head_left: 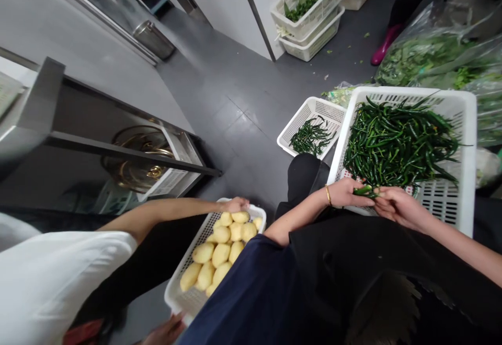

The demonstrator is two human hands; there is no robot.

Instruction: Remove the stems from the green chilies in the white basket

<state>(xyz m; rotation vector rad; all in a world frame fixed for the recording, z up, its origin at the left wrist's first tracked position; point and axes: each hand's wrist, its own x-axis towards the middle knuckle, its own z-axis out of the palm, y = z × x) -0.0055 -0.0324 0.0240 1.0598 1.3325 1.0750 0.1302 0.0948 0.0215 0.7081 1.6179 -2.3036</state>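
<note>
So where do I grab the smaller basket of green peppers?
Probably by the rim of the smaller basket, on its left side, coming from above. That rim is bare and the peppers lie low inside, while the knee and larger basket crowd its near and right sides.

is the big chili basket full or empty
Partly full: chilies heap inside, but the basket shows bare slots at one corner.

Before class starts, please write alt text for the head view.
A person's left hand and right hand hold green chilies at a large white basket of more. A smaller basket of chilies stands beside it; leftward, a co-worker holds a basket of potatoes.
</note>
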